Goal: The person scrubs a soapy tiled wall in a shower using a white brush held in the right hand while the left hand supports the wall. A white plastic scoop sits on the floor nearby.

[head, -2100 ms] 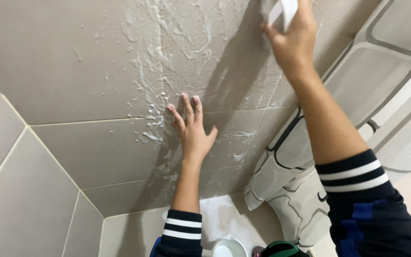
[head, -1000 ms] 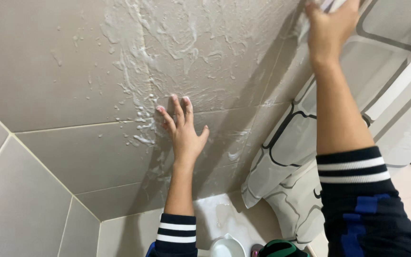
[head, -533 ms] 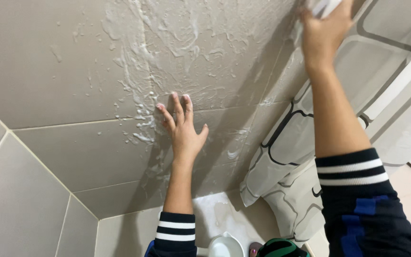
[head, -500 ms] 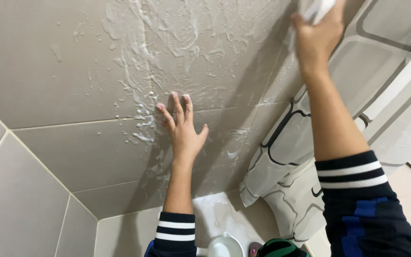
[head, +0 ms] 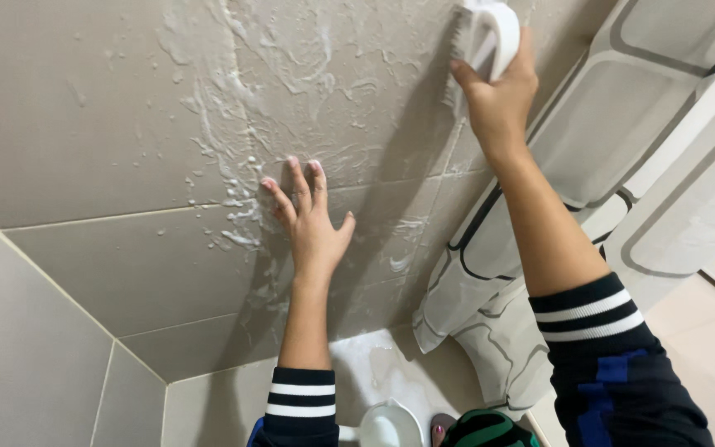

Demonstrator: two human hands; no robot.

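Head view: a beige tiled wall (head: 84, 124) streaked with white foam (head: 233, 124), a patterned shower curtain (head: 622, 165) beside it. The left hand (head: 308, 223) presses flat, fingers spread wide. The right hand (head: 498, 91), arm raised, grips a white scrub brush (head: 486, 29) against the wall.

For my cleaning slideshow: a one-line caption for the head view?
Right hand scrubs soapy beige wall tiles with a white brush; left hand braces flat.

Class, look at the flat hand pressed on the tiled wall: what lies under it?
Under the left hand is the beige tiled wall, with white foam streaked around the fingers and a grout line running beneath them. Whether foam lies under the palm itself is hidden.
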